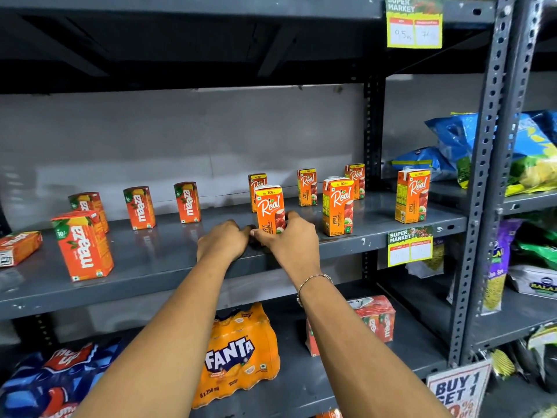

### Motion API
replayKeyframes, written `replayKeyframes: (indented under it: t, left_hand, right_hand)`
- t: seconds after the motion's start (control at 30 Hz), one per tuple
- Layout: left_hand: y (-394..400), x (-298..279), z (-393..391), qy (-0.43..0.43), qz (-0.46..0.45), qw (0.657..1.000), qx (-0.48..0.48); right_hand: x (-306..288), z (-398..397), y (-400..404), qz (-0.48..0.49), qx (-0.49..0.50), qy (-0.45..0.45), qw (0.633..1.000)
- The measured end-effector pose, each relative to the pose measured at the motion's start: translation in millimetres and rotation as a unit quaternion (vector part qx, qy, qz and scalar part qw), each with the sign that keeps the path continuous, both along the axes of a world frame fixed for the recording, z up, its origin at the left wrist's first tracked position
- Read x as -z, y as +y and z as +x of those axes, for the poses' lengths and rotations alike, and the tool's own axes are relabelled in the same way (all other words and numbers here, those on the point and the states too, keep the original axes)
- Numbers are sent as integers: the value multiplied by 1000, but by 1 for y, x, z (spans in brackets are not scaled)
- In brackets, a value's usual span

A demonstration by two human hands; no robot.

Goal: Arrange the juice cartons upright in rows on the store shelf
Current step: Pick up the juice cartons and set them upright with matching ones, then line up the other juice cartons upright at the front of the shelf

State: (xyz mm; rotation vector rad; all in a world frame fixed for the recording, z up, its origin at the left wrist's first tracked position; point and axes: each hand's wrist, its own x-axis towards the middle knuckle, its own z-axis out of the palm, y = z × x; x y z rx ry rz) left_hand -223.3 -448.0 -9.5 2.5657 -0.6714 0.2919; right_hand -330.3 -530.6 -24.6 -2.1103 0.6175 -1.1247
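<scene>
Both my hands meet at the base of an upright orange Real apple carton (270, 206) near the front of the grey shelf (180, 267). My left hand (224, 241) is curled at its lower left; my right hand (289, 236) wraps its lower right. Several more Real cartons stand upright behind and to the right, such as the front carton (337, 206) and the rightmost one (411, 196). Maaza cartons stand on the left, one large in front (83, 245), others in a back row (187, 202). One Maaza carton (18, 247) lies flat at the far left.
An upper shelf overhangs closely above. Below sit a Fanta bottle pack (238, 354), a Maaza multipack (376, 321) and a blue wrapped drinks pack (45, 378). A perforated steel upright (482, 191) bounds the right, with snack bags (530, 152) beyond. A price tag (410, 245) hangs off the shelf edge.
</scene>
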Motion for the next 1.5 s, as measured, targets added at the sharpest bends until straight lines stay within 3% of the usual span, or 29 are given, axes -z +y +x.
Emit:
replayKeyframes:
  t: [0.13, 0.27, 0.43, 0.57, 0.77, 0.93, 1.07, 1.2, 1.33, 1.5]
  left_hand:
    - [0, -1, -2, -3, 11, 1000, -11]
    - [0, -1, -9, -2, -41, 999, -30]
    - [13, -7, -17, -54, -158, 985, 45]
    - [39, -29, -18, -133, -205, 967, 72]
    - [101, -87, -12, -223, -317, 921, 29]
    - [214, -98, 28, -282, -292, 910, -84]
    - [297, -85, 62, -262, -274, 912, -156]
    - [362, -64, 103, -162, -260, 933, -190]
    - [393, -42, 142, -52, -249, 956, -149]
    - [384, -25, 177, 12, -221, 972, -83]
  right_hand:
    - [0, 0, 1, 12, -7, -22, 1000]
    - [-1, -5, 1, 41, -45, -72, 996]
    - [-32, -10, 16, -117, -3, -118, 986]
    - [-78, 6, 53, -184, -40, -162, 969]
    - [-119, 44, 107, -181, -105, -175, 962]
    - [-120, 90, 201, -187, -176, -182, 949]
    - [-111, 131, 276, -200, -219, -157, 942]
    - [-86, 177, 327, -174, -244, -93, 949]
    - [-50, 220, 349, -33, -234, -18, 972]
    - [-34, 264, 350, 123, -171, 63, 976]
